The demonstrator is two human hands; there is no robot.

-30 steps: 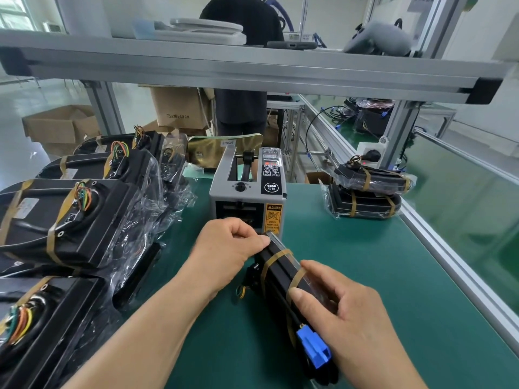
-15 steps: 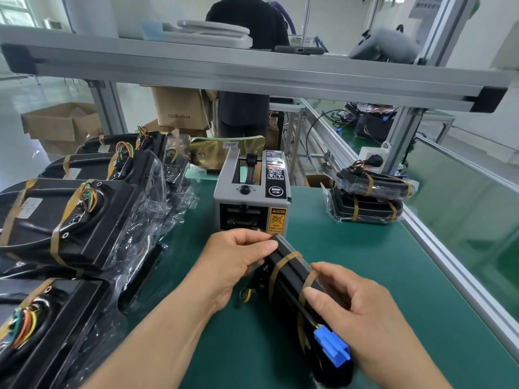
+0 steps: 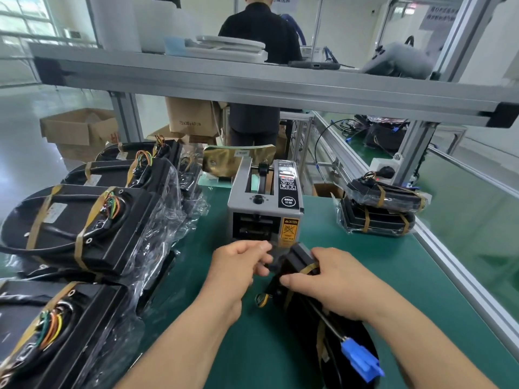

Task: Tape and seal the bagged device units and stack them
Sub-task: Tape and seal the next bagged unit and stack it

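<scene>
Device unit point(image 3: 301, 255): black, in a clear bag, lying lengthwise on green mat point(image 3: 379, 290) directly in front of tape dispenser point(image 3: 264, 211). Its far end is just short of the dispenser's front. Its near end runs toward the camera under the right forearm.

Change against half a second earlier:
- Right hand point(image 3: 337, 284) has travelled up the unit, from beside blue connector point(image 3: 362, 360) to the far end. The connector is now exposed, well behind the wrist.
- Left hand point(image 3: 238, 265) has slipped from the top of the far end to its left corner.
- The view sits higher, so more of standing person point(image 3: 258, 35) shows beyond overhead shelf beam point(image 3: 252, 82).

Left hand: fingers curled, pinching the unit's far left corner. Whether bag film or casing lies between them cannot be told.

Right hand: draped over the unit from the right, fingers curled across the top and thumb against the left face. It grips the unit at tape band point(image 3: 310, 268), which emerges from under the fingers.

Unit relative to hands: held between the two, with the left hand at its left and the right hand on top and to the right. The hands are close together with the unit's end between them.

Other items:
- Wire loop point(image 3: 262, 299), yellow and black, at the unit's left side, nearer the camera than the left hand.
- Pile of bagged units point(image 3: 84, 220) with tape bands and coloured wires, on the left of the mat.
- Stack of two taped units point(image 3: 379, 211), right of the dispenser and well apart from the hands.
- Cardboard boxes point(image 3: 78, 130), on the floor beyond.
</scene>
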